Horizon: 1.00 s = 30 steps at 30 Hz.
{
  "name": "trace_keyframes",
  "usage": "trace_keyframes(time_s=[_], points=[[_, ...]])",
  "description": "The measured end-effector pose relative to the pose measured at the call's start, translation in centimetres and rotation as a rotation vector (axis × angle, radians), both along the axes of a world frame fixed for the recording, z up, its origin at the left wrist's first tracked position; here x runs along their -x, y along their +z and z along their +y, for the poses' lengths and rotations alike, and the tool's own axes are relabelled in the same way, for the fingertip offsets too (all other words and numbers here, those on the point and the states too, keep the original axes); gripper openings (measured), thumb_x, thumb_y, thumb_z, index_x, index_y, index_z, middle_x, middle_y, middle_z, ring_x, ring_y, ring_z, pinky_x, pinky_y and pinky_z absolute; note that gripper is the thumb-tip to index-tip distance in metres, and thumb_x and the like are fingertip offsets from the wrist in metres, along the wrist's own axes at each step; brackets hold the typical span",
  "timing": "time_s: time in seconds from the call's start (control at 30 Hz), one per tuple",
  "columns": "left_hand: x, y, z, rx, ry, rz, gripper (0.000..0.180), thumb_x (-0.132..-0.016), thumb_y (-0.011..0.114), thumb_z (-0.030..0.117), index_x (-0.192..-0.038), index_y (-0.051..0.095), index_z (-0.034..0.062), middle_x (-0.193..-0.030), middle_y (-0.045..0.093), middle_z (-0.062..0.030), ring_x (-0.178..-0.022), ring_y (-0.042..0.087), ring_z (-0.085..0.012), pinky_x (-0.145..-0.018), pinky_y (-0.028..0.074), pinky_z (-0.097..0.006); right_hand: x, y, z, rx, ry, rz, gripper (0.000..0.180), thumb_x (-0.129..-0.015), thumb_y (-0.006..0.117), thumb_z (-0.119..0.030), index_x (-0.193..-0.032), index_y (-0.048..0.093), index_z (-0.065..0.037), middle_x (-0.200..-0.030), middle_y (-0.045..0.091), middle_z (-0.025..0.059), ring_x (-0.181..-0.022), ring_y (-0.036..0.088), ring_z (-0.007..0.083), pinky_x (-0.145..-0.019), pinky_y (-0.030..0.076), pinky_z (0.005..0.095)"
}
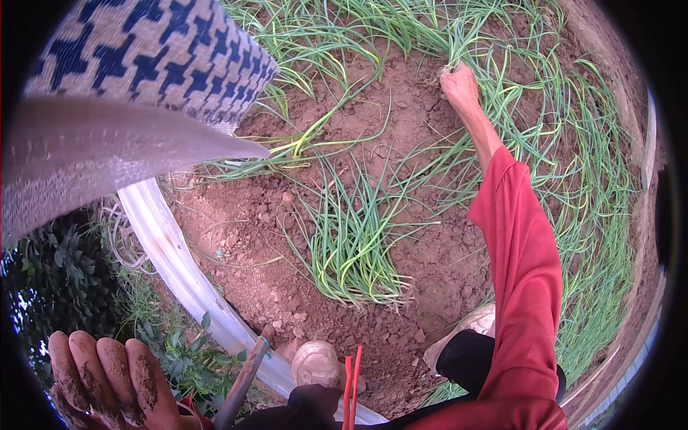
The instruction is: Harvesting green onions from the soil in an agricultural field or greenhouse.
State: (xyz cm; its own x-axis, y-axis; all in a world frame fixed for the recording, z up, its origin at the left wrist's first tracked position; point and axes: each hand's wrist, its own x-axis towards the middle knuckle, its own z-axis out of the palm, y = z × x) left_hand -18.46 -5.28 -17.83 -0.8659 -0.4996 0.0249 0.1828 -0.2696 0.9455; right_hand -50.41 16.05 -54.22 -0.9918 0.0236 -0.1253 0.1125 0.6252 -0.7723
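With my right arm stretched forward in its red sleeve, my right hand (460,86) is closed around the base of a clump of green onion seedlings (462,46) at the bed's far side. Low at the left edge, my left hand (111,383) is raised with its fingers up and side by side, smeared with soil. Nothing shows in it. Between the two, a loose bunch of green onion seedlings (355,254) lies on the brown soil (437,265), its pale roots towards me on the right. A few longer stalks (301,147) lie flat beyond it.
Dense rows of green onions (588,236) fill the right and far side. A pale plastic strip (172,244) borders the bed at left, with leafy plants (183,358) outside it. A tool handle (244,376) slants near my left shoe (315,364). Checked cloth (158,57) blocks the upper left.
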Motion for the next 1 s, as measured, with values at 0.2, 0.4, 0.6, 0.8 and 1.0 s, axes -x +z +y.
trace_keyframes(time_s=[0.2, 0.4, 0.6, 0.8, 1.0], points=[[0.0, -0.1, -0.2, 0.008, 0.018, 0.006, 0.014, -0.088, 0.046, 0.008, -0.077, 0.036, 0.0079, -0.061, 0.033, 0.0001, -0.044, 0.029, -0.0081, -0.044, 0.029, -0.022, 0.3, 0.0, 1.0, 0.089, 0.017, -0.137, 0.024, -0.074, 0.054, -0.02, -0.093, 0.061, -0.007, -0.081, 0.062, 0.0208, -0.082, 0.06, 0.0368, -0.074, 0.046, 0.0422], [0.0, -0.3, -0.1, -0.015, 0.007, 0.011, 0.014, -0.087, 0.047, 0.007, -0.078, 0.036, 0.0078, -0.061, 0.033, -0.0001, -0.044, 0.029, -0.0084, -0.045, 0.029, -0.022, -1.0, 0.9, 1.1, -0.202, 0.171, 0.02, 0.023, -0.072, 0.055, -0.019, -0.089, 0.06, -0.004, -0.083, 0.062, 0.0204, -0.083, 0.059, 0.0363, -0.076, 0.046, 0.0423], [0.1, -0.3, -0.2, 0.012, 0.033, 0.01, 0.013, -0.086, 0.047, 0.006, -0.079, 0.037, 0.0076, -0.062, 0.033, 0.0003, -0.044, 0.028, -0.0078, -0.045, 0.028, -0.022, -1.4, 2.1, 0.7, -0.231, 0.254, -0.067, 0.023, -0.07, 0.054, -0.014, -0.088, 0.059, -0.001, -0.086, 0.061, 0.022, -0.088, 0.058, 0.0378, -0.079, 0.044, 0.0435], [-0.2, 0.1, -0.3, 0.015, 0.059, 0.001, 0.012, -0.087, 0.046, 0.006, -0.079, 0.037, 0.0079, -0.061, 0.033, 0.0006, -0.043, 0.028, -0.0073, -0.045, 0.028, -0.022, -0.9, 1.5, -0.9, -0.38, 0.266, 0.059, 0.021, -0.069, 0.052, -0.008, -0.084, 0.056, 0.005, -0.089, 0.059, 0.0279, -0.09, 0.056, 0.0413, -0.081, 0.044, 0.0457], [-0.2, 1.0, -0.4, -0.106, 0.088, -0.175, 0.015, -0.075, 0.068, 0.02, -0.073, 0.054, 0.0135, -0.062, 0.046, 0.0037, -0.049, 0.042, -0.008, -0.057, 0.034, -0.024, -0.9, 1.0, -0.2, -0.471, 0.245, -0.022, 0.03, -0.074, 0.051, -0.007, -0.1, 0.046, 0.005, -0.096, 0.055, 0.0288, -0.093, 0.055, 0.0428, -0.082, 0.043, 0.0479]])
